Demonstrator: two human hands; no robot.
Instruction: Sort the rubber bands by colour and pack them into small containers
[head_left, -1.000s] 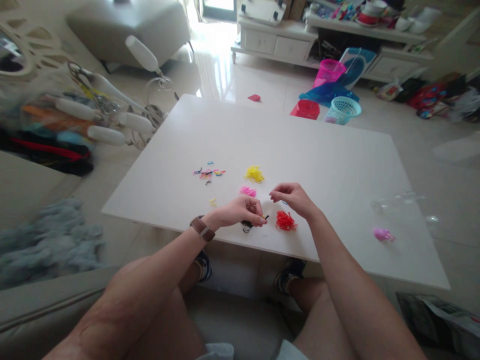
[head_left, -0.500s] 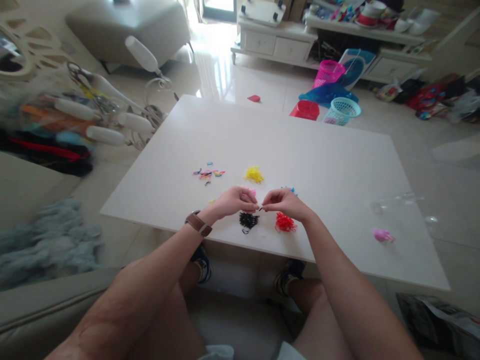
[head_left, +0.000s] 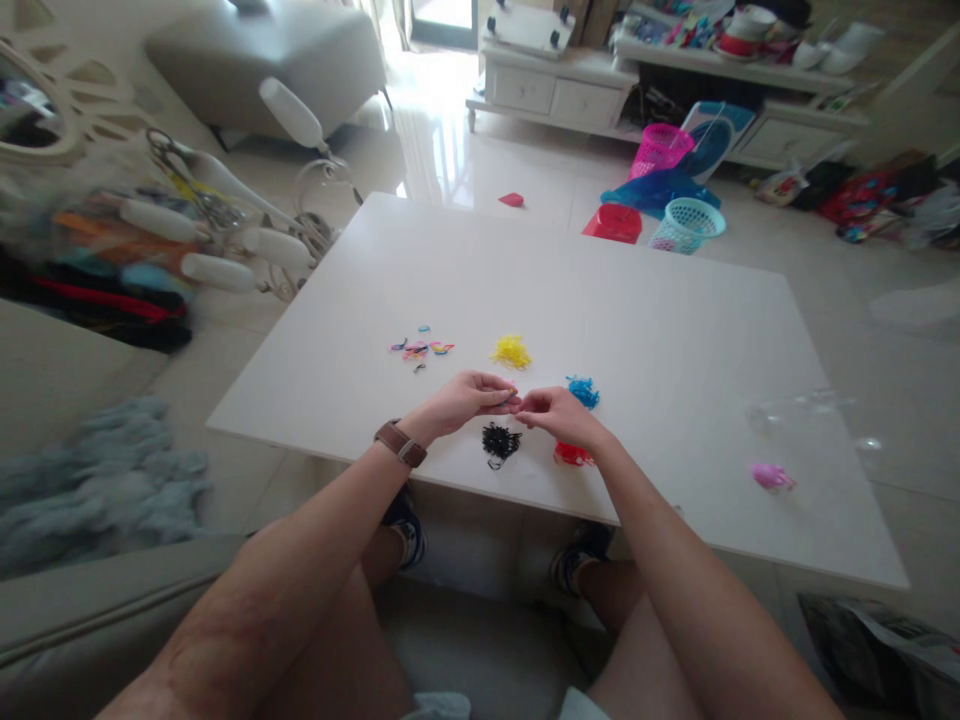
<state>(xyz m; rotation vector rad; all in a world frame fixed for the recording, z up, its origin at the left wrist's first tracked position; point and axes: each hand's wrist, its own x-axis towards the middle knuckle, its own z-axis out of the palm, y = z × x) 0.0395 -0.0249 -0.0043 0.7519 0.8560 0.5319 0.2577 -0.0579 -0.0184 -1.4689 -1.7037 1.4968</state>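
Note:
My left hand [head_left: 481,394] is closed above the table, with small coloured rubber bands [head_left: 510,396] showing at its fingertips. My right hand [head_left: 559,413] pinches close against the left fingertips; what it holds is too small to make out. Just below the hands lies a pile of black rubber bands [head_left: 500,441]. A red pile [head_left: 573,456] is partly covered by my right wrist, and a blue pile [head_left: 583,391] sits beyond that hand. Farther off is a yellow pile [head_left: 511,352]. Pink bands [head_left: 507,382] are mostly hidden behind my left hand.
Left of the piles, mixed coloured bands [head_left: 415,350] lie scattered on the white table [head_left: 660,320]. A pink object [head_left: 772,477] rests near the right edge. A white lamp [head_left: 292,115] stands off the left side, and baskets [head_left: 686,224] stand on the floor beyond.
My right hand has shifted slightly left and down, uncovering more of the blue pile and covering more of the red. The dark band between the fingertips no longer shows; coloured bands show at the left fingers.

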